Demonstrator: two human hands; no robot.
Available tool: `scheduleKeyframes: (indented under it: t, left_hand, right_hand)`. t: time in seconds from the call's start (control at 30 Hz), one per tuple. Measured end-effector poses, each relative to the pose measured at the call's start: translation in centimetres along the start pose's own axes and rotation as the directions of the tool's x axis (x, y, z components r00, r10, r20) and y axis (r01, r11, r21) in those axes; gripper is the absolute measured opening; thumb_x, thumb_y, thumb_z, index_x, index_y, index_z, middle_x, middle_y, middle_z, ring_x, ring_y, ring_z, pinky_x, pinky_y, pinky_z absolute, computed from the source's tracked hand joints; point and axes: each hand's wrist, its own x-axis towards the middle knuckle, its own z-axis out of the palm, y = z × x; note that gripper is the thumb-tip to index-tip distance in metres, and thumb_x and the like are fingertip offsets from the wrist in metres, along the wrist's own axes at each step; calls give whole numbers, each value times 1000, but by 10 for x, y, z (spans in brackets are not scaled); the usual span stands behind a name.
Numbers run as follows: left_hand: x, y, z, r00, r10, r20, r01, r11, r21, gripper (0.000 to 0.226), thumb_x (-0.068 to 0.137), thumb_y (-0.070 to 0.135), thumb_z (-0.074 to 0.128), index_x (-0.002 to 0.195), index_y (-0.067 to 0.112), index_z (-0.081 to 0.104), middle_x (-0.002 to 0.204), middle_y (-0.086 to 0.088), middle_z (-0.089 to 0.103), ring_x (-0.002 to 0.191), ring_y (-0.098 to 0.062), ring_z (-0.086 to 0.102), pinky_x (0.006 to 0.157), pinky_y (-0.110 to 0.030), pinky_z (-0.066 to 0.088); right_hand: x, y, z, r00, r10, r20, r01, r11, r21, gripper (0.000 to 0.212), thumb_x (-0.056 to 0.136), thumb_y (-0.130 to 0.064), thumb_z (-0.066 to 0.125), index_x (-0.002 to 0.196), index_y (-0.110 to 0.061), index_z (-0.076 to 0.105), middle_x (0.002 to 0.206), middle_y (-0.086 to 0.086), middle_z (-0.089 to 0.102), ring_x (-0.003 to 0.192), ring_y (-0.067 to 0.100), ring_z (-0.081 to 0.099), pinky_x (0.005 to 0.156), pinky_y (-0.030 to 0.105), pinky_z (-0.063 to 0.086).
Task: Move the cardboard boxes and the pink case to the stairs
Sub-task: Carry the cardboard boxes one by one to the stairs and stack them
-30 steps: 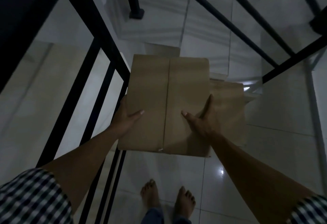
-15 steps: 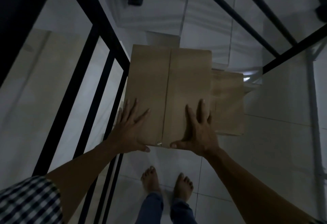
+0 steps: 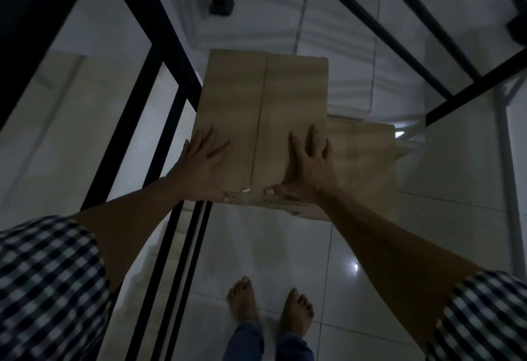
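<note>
A brown cardboard box (image 3: pixel 265 98) with a centre seam sits in front of me at the top of the white stairs. My left hand (image 3: pixel 204 165) lies flat on its top near the left edge, fingers spread, thumb hooked over the near edge. Pressed flat on the top to the right of the seam is my right hand (image 3: pixel 306 169), its thumb also at the near edge. A second, lower cardboard box (image 3: pixel 368 161) stands directly to the right, partly hidden by the first box and my right hand. No pink case is in view.
A black metal railing (image 3: pixel 159 55) runs along the left, close to the box's left side. More black rails (image 3: pixel 427 55) cross at the upper right. White steps (image 3: pixel 328 18) descend beyond the boxes. My bare feet (image 3: pixel 271 306) stand on glossy white tiles.
One second ago both hands gripped the box by its sides and it hung higher. It has since come down beside the other box, and my hands now rest flat on its top.
</note>
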Motion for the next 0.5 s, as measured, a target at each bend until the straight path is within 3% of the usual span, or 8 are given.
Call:
scheduleKeyframes:
  t: [0.13,0.37,0.5]
  left_hand:
    - [7,-6,-3,1000,5,8,-6,1000,21,138,55,75,79,157,34,-5,160,-6,-26,147,-32,-24,114,-59,-9]
    - [20,-11,-16,998,3,64,-9,995,99,137,59,69,80,152,38,-15,153,3,-35,146,-37,-26,114,-65,-1]
    - [26,-7,-20,997,-15,80,6,993,116,133,64,62,81,147,39,-21,158,-4,-31,146,-40,-25,115,-65,-2]
  right_hand:
    - [5,-3,-1,1000,9,-8,-9,1000,15,152,42,-94,67,158,-36,-12,161,9,-34,146,53,-19,119,67,8]
    - [18,-7,-5,1000,25,6,-25,999,24,152,42,-96,64,158,-35,-14,161,10,-33,145,55,-19,118,68,6]
    - [26,-6,-3,999,30,-21,-29,999,44,152,41,-95,66,158,-37,-13,162,8,-31,145,54,-18,117,70,8]
